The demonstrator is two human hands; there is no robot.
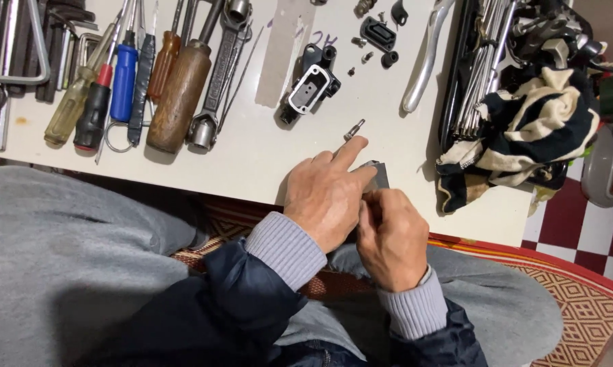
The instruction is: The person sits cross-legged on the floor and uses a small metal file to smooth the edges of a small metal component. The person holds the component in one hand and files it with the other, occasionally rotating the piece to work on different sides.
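Small grey flat piece, dark and thin, at the near edge of the counter, pinched between both hands so that only one corner shows past the fingers. Counter: white, broad, carrying everything listed here. Striped cloth, black and cream, bunched at the counter's right end, partly over a dark tray of long metal rods. Left hand, grey cuff over a dark sleeve, grip closed on the grey piece, forefinger stretched forward toward a small bolt. Right hand, same cuff, grip closed on the same piece from the near side, touching the left hand. Wooden-handled tool, brown, lying among the tools at the left. Ring spanner, bare metal, just beside the wooden handle. Silver lever, curved, lying lengthwise near the tray. Screwdrivers in a row: blue-handled, black-and-red-handled, clear yellow-handled. Black housing with a pale rectangular opening, well ahead of the hands. Small bolt, silvery, loose on the counter, just beyond the left forefinger tip. Small dark fittings and screws, scattered near the far edge.
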